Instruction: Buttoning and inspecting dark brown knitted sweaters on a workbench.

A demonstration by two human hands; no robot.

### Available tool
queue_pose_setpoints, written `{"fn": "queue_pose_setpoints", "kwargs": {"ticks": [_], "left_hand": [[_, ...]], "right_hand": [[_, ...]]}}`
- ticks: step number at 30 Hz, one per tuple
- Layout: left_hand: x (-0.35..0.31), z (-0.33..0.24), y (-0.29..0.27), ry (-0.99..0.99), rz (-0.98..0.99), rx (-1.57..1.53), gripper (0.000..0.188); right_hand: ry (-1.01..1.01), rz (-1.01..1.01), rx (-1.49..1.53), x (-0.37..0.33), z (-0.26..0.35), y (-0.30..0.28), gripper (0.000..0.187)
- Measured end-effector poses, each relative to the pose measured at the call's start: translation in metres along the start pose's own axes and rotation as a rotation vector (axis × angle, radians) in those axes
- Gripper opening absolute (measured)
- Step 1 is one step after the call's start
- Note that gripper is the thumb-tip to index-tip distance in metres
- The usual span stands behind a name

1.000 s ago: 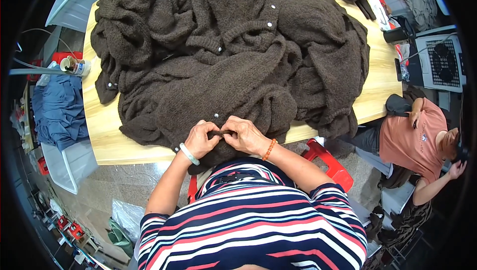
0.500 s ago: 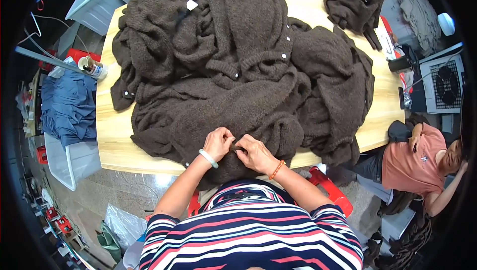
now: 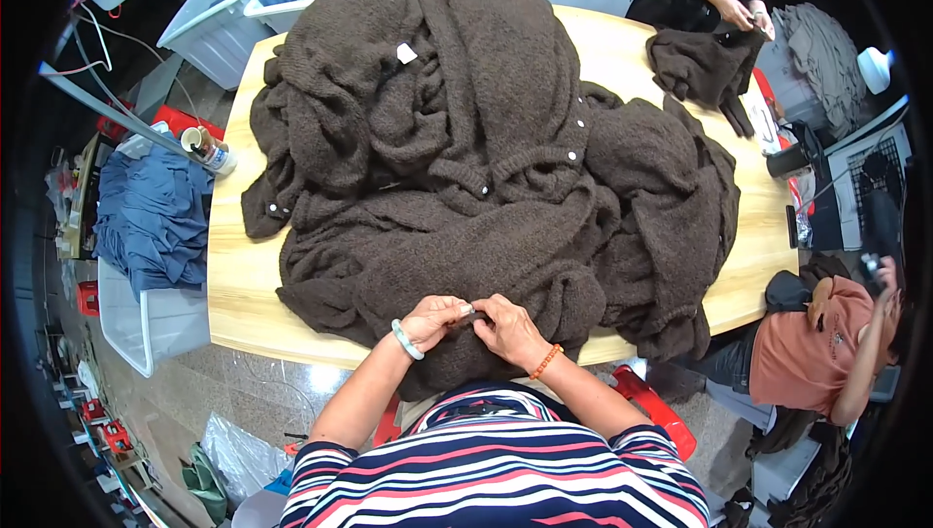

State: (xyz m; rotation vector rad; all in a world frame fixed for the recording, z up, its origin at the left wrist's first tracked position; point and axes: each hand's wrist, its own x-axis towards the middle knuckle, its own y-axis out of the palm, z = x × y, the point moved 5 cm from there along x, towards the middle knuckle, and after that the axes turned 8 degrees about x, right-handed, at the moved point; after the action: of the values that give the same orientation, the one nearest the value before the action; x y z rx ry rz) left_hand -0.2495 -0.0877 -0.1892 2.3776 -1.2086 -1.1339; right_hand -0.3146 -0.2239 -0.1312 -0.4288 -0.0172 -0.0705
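Observation:
A dark brown knitted cardigan lies over the near edge of the table and hangs toward my lap. My left hand, with a pale green bangle, pinches its edge, and a small whitish spot, perhaps a button, shows at the fingertips. Close against it, my right hand, wearing an orange bead bracelet, is closed on the same edge. The exact grip of the fingertips is partly hidden. More brown knitwear with white buttons is heaped beyond and to the right.
The wooden table has a jar at its left edge. A white bin with blue cloth stands left. At the far right, one person handles a brown garment; another person is at the right. A red stool is beside me.
The view has tilted, so the table sits lower in the picture. My hands stay together at the cardigan's edge, the left fingertips now touching a pale spot. The person at right has raised a hand.

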Motion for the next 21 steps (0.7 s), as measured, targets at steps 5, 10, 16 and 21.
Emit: {"fn": "queue_pose_setpoints", "kwargs": {"ticks": [5,10,16,21], "left_hand": [[-0.007,-0.020,0.015,0.235,-0.081,0.357,0.023],[-0.031,-0.051,0.036,0.568,-0.354,1.208,0.025],[-0.025,-0.044,0.034,0.663,-0.335,1.205,0.015],[-0.020,-0.042,0.032,0.557,-0.283,1.137,0.009]], "right_hand": [[0.018,0.009,-0.053,0.003,-0.004,-0.008,0.023],[0.008,0.069,-0.026,0.009,-0.008,0.002,0.022],[0.051,0.103,0.032,0.005,-0.006,-0.003,0.022],[0.022,0.132,0.002,-0.001,-0.015,0.000,0.021]]}}
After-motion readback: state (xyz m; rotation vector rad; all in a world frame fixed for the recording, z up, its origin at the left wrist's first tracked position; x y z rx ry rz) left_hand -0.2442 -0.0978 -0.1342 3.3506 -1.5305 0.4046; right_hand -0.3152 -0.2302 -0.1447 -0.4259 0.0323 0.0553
